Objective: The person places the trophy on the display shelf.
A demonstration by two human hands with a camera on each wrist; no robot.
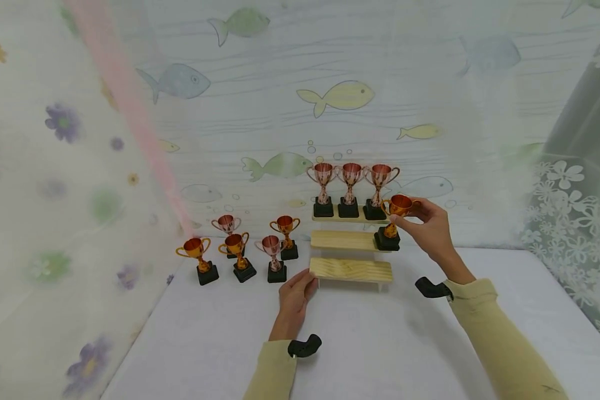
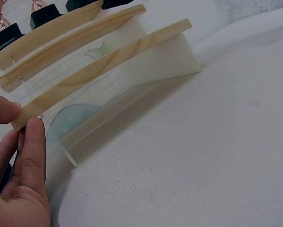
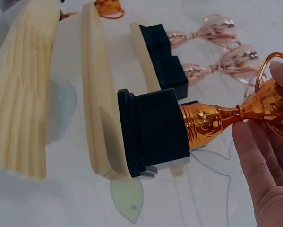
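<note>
My right hand (image 1: 432,230) grips a gold trophy cup (image 1: 399,206) by its bowl and stem. Its black base (image 3: 155,132) is right at the right end of the middle wooden step (image 1: 342,240) of a three-step display stand. With thumb and fingers, my left hand (image 1: 295,294) pinches the left end of the front step (image 1: 350,270). In the left wrist view that hold shows on the board's edge (image 2: 61,90). Three rose-gold trophies (image 1: 351,176) stand side by side on the top step (image 1: 358,212).
Left of the stand, several more trophies stand on the white tablecloth (image 1: 205,339), among them a gold one (image 1: 193,248) and a rose-gold one (image 1: 271,244). Behind the table hangs a fish-patterned curtain (image 1: 260,122); a flowered one (image 1: 20,194) is at left.
</note>
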